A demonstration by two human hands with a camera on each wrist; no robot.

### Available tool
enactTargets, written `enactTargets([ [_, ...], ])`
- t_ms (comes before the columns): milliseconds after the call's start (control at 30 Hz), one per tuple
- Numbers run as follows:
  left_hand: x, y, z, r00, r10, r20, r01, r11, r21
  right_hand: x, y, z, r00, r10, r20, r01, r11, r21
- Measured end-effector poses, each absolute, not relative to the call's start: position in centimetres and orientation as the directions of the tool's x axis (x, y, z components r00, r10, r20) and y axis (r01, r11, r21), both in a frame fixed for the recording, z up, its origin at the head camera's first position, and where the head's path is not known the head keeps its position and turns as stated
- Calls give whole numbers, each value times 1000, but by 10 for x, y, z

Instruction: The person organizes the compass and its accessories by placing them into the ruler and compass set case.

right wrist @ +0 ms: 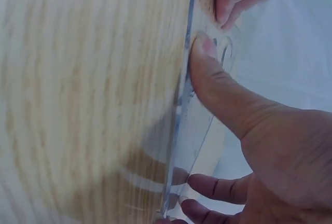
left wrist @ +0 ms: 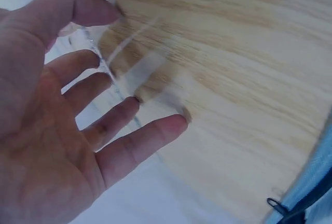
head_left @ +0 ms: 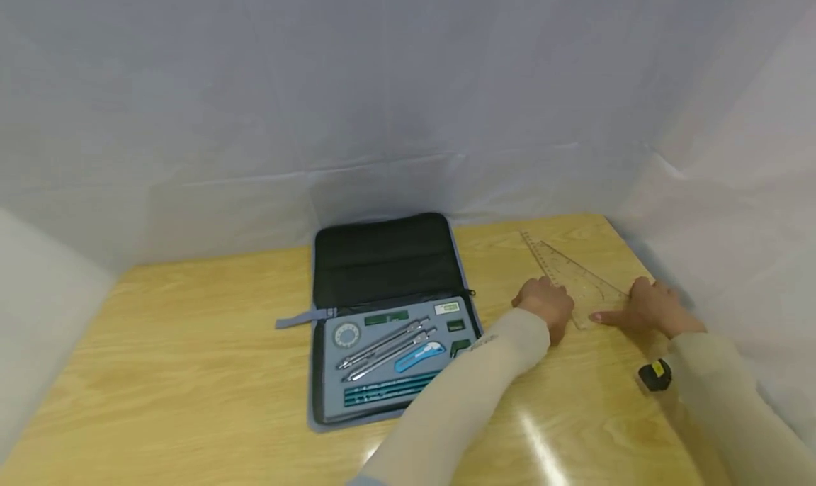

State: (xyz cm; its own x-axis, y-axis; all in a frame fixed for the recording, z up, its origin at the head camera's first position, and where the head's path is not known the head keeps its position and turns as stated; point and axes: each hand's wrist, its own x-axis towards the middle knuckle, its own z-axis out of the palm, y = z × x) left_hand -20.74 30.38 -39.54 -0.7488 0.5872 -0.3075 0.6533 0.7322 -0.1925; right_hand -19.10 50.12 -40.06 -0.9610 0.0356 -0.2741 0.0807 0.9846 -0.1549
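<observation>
A clear plastic ruler (head_left: 537, 254) lies slanted at the table's right side, with a clear set square (head_left: 583, 277) against its right side. My left hand (head_left: 547, 307) is at the near part of the ruler; in the left wrist view its fingers (left wrist: 150, 138) are spread, their tips at the clear edge. My right hand (head_left: 656, 309) rests at the set square's right corner. In the right wrist view its thumb (right wrist: 218, 79) presses on the clear plastic, and the other fingertips touch lower down, well apart from the thumb.
An unzipped drawing case (head_left: 384, 263) holds two silver compasses, green pencils (head_left: 382, 392), a blue cutter (head_left: 419, 356), an eraser (head_left: 446, 307) and a round dial (head_left: 347, 335). A black thing with a yellow patch (head_left: 655, 375) is by the right sleeve. Pale sheets hang behind and beside the table.
</observation>
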Motion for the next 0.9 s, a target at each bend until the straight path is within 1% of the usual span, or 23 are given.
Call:
enactTargets([
  [133,-208,303,-395,-753,579,-314,651,724,-227,-190,499,-396,-947,63,-316,107,986,-125],
  [233,-208,304,-394,-753,562,-343,648,724,-236,-190,499,-394,-932,74,-356,120,987,-110],
  [367,-207,306,-393,-752,543,-373,645,721,-251,-191,500,-395,-923,47,-383,85,993,-83],
  [567,-210,306,-392,-755,539,-375,644,716,-268,-188,494,-395,-928,109,-356,155,982,-106],
  [633,-211,306,-393,-755,537,-376,643,718,-266,-186,490,-393,-929,114,-352,160,981,-107],
  [767,-212,305,-393,-751,536,-386,646,717,-261,-182,484,-390,-921,124,-369,183,975,-128],
  [900,-211,306,-394,-740,547,-390,657,712,-247,-179,487,-392,-894,180,-410,272,946,-177],
])
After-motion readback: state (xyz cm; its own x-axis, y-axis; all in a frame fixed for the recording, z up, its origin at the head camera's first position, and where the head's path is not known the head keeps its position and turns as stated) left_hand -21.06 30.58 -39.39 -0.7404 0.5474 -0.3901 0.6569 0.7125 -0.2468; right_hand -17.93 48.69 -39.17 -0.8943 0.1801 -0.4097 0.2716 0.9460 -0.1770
